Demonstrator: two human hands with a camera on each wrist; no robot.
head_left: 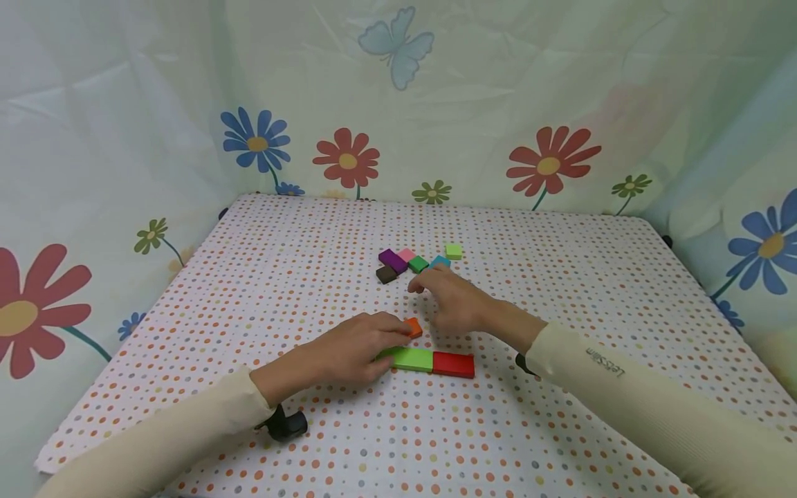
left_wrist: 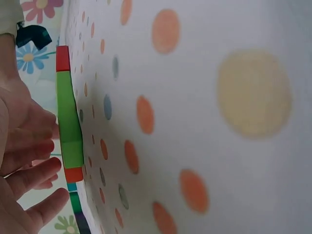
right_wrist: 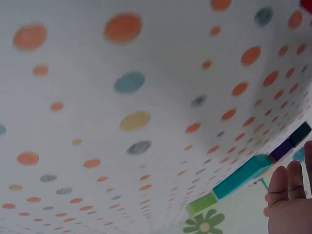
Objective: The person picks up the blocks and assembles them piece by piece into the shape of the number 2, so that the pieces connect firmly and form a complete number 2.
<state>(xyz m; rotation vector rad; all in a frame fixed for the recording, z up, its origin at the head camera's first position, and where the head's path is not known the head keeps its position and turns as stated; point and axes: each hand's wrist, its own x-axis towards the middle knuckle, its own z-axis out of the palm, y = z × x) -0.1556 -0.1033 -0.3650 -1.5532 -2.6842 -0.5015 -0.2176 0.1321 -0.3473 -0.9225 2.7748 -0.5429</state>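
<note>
Light-green block lying flat on the dotted cloth, end to end with the red block.
Over the light-green block's other end, left hand, fingers slightly apart; contact impossible to tell. Just beyond the light-green block, orange block, partly under that hand. Farther beyond it, right hand and blue block close together, fingers loosely bent, contact likewise unclear; also out there, dark-green block, pink block, brown block.

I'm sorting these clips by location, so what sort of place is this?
Possibly a curtained-off tabletop filming booth: flower-print curtains hang on three sides, a polka-dot tablecloth lies between them, and a black wrist camera is in view.
</note>
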